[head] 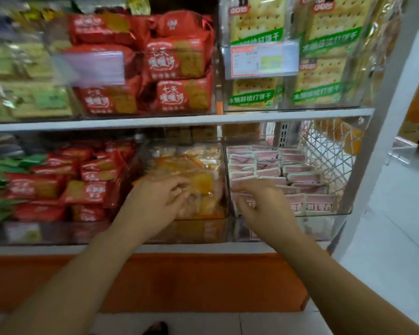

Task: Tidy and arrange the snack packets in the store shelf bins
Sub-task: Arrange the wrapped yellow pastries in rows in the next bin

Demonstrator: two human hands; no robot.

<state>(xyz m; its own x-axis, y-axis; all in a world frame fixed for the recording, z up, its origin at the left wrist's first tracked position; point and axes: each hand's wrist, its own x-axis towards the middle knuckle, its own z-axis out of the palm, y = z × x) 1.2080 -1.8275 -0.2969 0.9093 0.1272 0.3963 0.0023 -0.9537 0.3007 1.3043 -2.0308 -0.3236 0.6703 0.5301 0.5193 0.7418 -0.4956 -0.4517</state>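
1. Two bins worked at once on the lower shelf (58, 249): left hand (160, 199) resting on the yellow packets (198, 182) in the middle bin (194, 229), fingers curled; gripping or only touching, cannot tell (too blurred).
2. In the bin just beside, right hand (259, 201) over the front pink packets (298, 177), fingers bent; pinching anything, cannot tell.
3. Looks nearly finished on the pink side: tidy rows.
4. Probably left to sort: loose yellow heap under the left hand, jumbled red packets (58, 187) further left.

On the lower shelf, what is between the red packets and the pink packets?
In the head view, a clear bin of yellow-orange packets lies there; the left hand is over it.
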